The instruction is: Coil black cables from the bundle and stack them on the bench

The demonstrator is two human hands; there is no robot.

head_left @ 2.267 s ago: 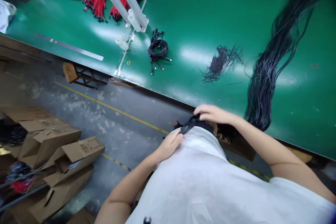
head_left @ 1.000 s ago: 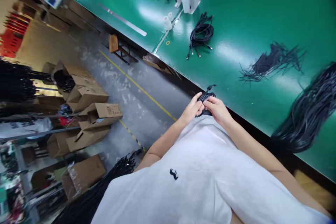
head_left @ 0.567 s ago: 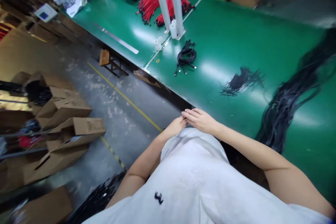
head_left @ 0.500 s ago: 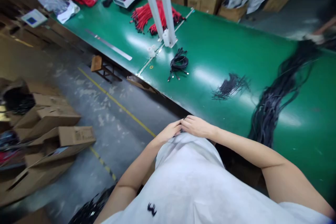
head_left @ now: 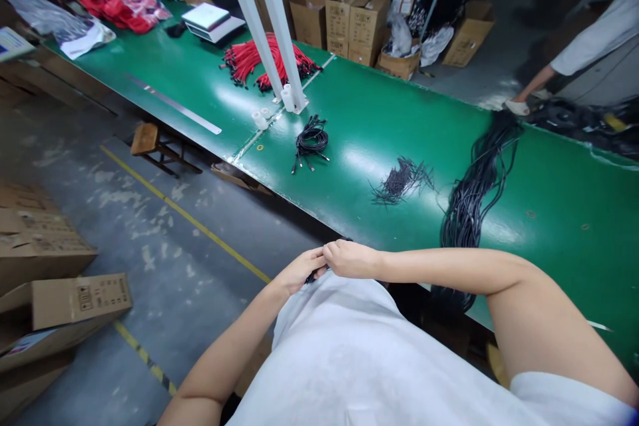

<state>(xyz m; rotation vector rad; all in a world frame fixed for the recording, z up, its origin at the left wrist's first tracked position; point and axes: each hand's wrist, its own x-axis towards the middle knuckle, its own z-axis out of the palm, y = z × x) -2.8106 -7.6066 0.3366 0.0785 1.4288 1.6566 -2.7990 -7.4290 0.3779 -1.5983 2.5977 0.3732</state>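
At the table's near edge, in front of my white shirt, my two hands meet. My left hand (head_left: 300,271) is closed around a black cable (head_left: 313,275), of which only a small dark part shows below the fingers. My right hand (head_left: 352,259) presses against the left fingertips, its fingers closed on the same cable; a bit of black sticks out above it. The rest of the cable is hidden by the hands. Beyond them on the green table (head_left: 369,103) lie a coiled black cable bundle (head_left: 313,140) and a pile of short black ties (head_left: 398,181).
Long black cables (head_left: 464,210) hang over the near edge on my right. A co-worker's gloved hand (head_left: 518,107) touches their far end. White posts (head_left: 272,20), red cables (head_left: 249,58) and a metal ruler (head_left: 182,108) are on the table. A stool (head_left: 144,139) and cartons (head_left: 82,299) stand left.
My view has shifted, so the table's things appear farther left and slightly lower. My hands stay together, and more of the black cable shows. The co-worker's arm has come into view.
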